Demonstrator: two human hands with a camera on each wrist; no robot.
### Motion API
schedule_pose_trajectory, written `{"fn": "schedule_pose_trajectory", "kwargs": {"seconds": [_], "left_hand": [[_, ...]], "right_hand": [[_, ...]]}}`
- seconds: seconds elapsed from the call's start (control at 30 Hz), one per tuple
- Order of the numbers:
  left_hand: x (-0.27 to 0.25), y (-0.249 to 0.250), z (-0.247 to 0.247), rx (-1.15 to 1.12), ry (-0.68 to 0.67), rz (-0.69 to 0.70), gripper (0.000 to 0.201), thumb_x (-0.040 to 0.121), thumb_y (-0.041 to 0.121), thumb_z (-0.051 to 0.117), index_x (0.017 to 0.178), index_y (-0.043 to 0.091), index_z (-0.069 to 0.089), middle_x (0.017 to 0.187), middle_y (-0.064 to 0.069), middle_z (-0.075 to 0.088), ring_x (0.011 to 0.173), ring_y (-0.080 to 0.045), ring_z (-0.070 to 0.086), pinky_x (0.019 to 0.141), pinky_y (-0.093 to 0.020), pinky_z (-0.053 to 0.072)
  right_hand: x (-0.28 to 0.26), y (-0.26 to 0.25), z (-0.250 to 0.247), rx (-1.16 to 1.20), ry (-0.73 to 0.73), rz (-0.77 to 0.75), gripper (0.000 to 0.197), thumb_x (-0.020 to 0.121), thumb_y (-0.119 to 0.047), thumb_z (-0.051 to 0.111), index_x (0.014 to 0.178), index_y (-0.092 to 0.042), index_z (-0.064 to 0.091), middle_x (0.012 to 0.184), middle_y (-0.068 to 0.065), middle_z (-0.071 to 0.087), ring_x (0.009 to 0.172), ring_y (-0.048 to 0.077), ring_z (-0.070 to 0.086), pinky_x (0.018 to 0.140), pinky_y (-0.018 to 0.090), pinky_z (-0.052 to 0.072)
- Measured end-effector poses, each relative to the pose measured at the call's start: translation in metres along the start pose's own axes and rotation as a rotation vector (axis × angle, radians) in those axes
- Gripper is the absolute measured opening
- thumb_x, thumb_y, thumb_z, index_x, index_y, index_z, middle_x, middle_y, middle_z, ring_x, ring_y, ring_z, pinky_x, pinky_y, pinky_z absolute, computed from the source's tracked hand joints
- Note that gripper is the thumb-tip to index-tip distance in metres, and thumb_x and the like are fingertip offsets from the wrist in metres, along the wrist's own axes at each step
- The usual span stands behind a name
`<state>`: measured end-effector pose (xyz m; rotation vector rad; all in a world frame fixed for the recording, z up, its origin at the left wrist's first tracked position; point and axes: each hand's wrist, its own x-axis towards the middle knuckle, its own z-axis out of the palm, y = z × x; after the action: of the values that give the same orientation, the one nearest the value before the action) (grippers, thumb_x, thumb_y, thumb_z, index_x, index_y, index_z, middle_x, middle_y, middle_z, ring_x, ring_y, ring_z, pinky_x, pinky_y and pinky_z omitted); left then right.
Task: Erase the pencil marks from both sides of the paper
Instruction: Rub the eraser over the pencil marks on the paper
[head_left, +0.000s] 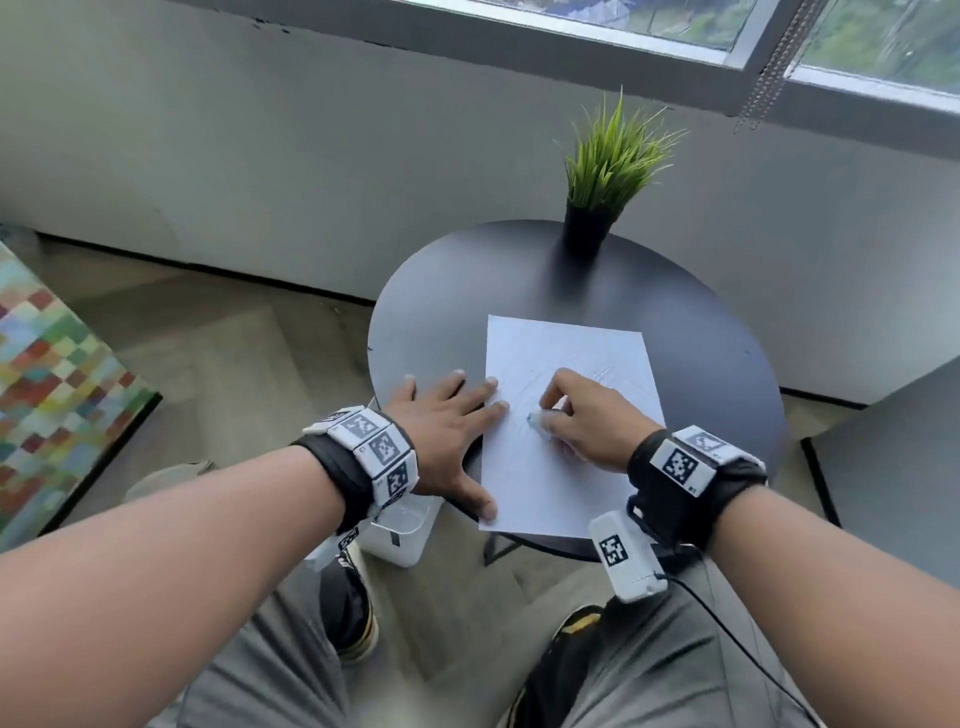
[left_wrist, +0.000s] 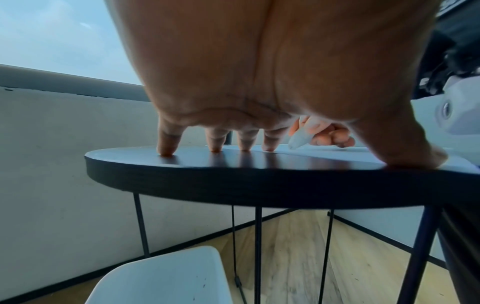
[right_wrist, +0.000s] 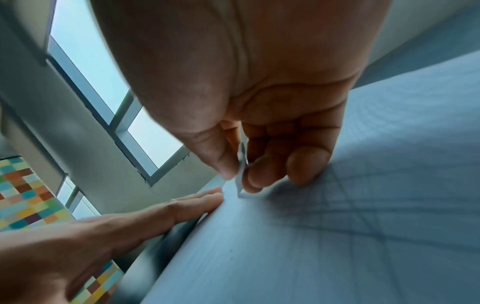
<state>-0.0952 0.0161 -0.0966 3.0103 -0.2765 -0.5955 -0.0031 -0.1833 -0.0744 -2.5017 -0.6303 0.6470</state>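
A white sheet of paper (head_left: 566, 364) with faint pencil strokes lies on the round black table (head_left: 457, 291). My left hand (head_left: 447, 426) lies flat with fingers spread, fingertips and thumb pressing the paper's left edge. My right hand (head_left: 582, 415) pinches a pale eraser (head_left: 537, 420) between thumb and fingers, its tip on the paper near the middle. In the right wrist view the eraser (right_wrist: 242, 179) touches the paper (right_wrist: 337, 236), where crossed pencil lines show. In the left wrist view the left hand's fingertips (left_wrist: 166, 152) rest on the table (left_wrist: 259, 183), and the eraser (left_wrist: 298, 140) shows beyond them.
A small potted grass plant (head_left: 602, 182) stands at the table's far edge. A white bin (left_wrist: 166, 277) sits on the floor under the table's left side. A grey wall and window lie behind; a colourful checked surface (head_left: 47, 379) is at far left.
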Motion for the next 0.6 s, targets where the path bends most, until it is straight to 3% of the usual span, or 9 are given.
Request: {"fn": "schedule_pose_trajectory", "kwargs": {"seconds": [0.1, 0.2, 0.27, 0.37, 0.4, 0.53, 0.6], "left_hand": [[0.004, -0.003, 0.001, 0.013, -0.011, 0.015, 0.131, 0.05, 0.098, 0.05, 0.153, 0.037, -0.002, 0.162, 0.018, -0.011, 0.149, -0.023, -0.005, 0.109, -0.064, 0.02], [0.008, -0.004, 0.003, 0.016, -0.029, 0.03, 0.133, 0.049, 0.099, 0.049, 0.154, 0.037, -0.004, 0.163, 0.017, -0.012, 0.149, -0.026, -0.003, 0.106, -0.067, 0.021], [0.009, -0.004, 0.001, 0.021, -0.033, 0.042, 0.132, 0.049, 0.099, 0.05, 0.154, 0.037, -0.003, 0.163, 0.017, -0.01, 0.149, -0.028, -0.001, 0.103, -0.068, 0.023], [0.009, -0.002, 0.0, 0.013, -0.049, 0.029, 0.133, 0.053, 0.096, 0.053, 0.155, 0.034, -0.006, 0.163, 0.016, -0.011, 0.148, -0.03, -0.002, 0.104, -0.071, 0.022], [0.009, -0.002, 0.0, 0.009, -0.056, 0.026, 0.134, 0.054, 0.095, 0.054, 0.155, 0.033, -0.007, 0.163, 0.016, -0.013, 0.149, -0.03, -0.004, 0.105, -0.072, 0.02], [0.01, -0.001, -0.003, -0.023, -0.096, 0.02, 0.136, 0.055, 0.093, 0.058, 0.156, 0.03, -0.009, 0.162, 0.017, -0.018, 0.149, -0.031, -0.009, 0.105, -0.076, 0.017], [0.01, -0.001, -0.005, -0.007, -0.103, 0.015, 0.136, 0.054, 0.092, 0.059, 0.156, 0.031, -0.008, 0.162, 0.016, -0.017, 0.149, -0.032, -0.007, 0.104, -0.075, 0.019]], "right_hand": [[-0.005, -0.001, 0.01, -0.088, -0.037, -0.024, 0.02, 0.092, -0.041, 0.06, 0.087, -0.026, 0.048, 0.084, 0.001, 0.067, 0.079, 0.022, 0.062, 0.075, 0.037, 0.051], [-0.022, -0.018, 0.026, -0.215, -0.264, -0.177, 0.018, 0.095, -0.04, 0.057, 0.09, -0.027, 0.047, 0.09, -0.001, 0.065, 0.081, 0.019, 0.057, 0.074, 0.036, 0.046], [-0.006, -0.018, 0.02, -0.253, -0.179, -0.172, 0.016, 0.096, -0.038, 0.056, 0.092, -0.028, 0.045, 0.093, 0.003, 0.065, 0.083, 0.022, 0.056, 0.072, 0.036, 0.043], [0.025, -0.008, -0.002, -0.213, 0.036, -0.016, 0.02, 0.093, -0.04, 0.058, 0.094, -0.023, 0.048, 0.095, 0.006, 0.065, 0.087, 0.027, 0.059, 0.075, 0.036, 0.045], [0.026, -0.006, 0.0, -0.227, 0.015, -0.025, 0.02, 0.094, -0.04, 0.057, 0.095, -0.023, 0.048, 0.094, 0.005, 0.065, 0.087, 0.027, 0.059, 0.075, 0.036, 0.045], [-0.006, -0.02, 0.024, -0.331, -0.304, -0.256, 0.015, 0.097, -0.033, 0.052, 0.096, -0.026, 0.04, 0.088, 0.001, 0.06, 0.08, 0.025, 0.056, 0.07, 0.036, 0.041], [0.008, -0.019, 0.013, -0.346, -0.232, -0.211, 0.014, 0.096, -0.034, 0.053, 0.097, -0.026, 0.042, 0.088, 0.0, 0.059, 0.083, 0.026, 0.056, 0.07, 0.035, 0.04]]}}
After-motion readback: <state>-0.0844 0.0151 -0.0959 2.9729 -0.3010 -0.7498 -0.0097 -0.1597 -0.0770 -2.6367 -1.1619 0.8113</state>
